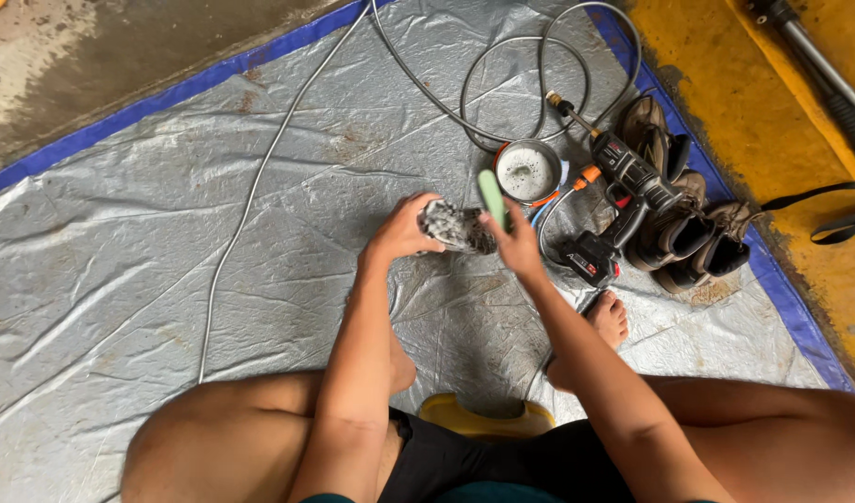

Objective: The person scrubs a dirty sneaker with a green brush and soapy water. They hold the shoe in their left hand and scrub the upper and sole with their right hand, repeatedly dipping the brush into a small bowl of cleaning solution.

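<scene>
Head view, looking down on a person seated on a low yellow stool (484,421) over a grey tarpaulin (148,233) with a blue border. At centre frame the left hand (401,231) is closed around one end of a soapy shoe (457,226), fingers wrapped over it so that the shoe is lifted clear of the tarpaulin; the right hand (519,244) is closed around a green-handled brush (492,197), whose handle stands up above the fist and whose head lies against the shoe's other end. The shoe is coated in grey-white lather and so is judged slippery; it looks stiff in the sole but yielding in the upper, and fairly light, so a firm wrap-around grip at heel or toe, as shown, seems the surest hold, with the sole as the rigid part to press against. Just above and right of the hands stands a small round bowl of sudsy water (526,171). To its right lies a black-and-red handheld pressure washer (623,200), fed by a grey hose (260,177) that loops at upper centre and trails to the lower left. At right, near the tarpaulin's edge, several brown hiking boots (684,224) stand together, dirty and not lathered. A bare foot (609,317) rests below the washer
</scene>
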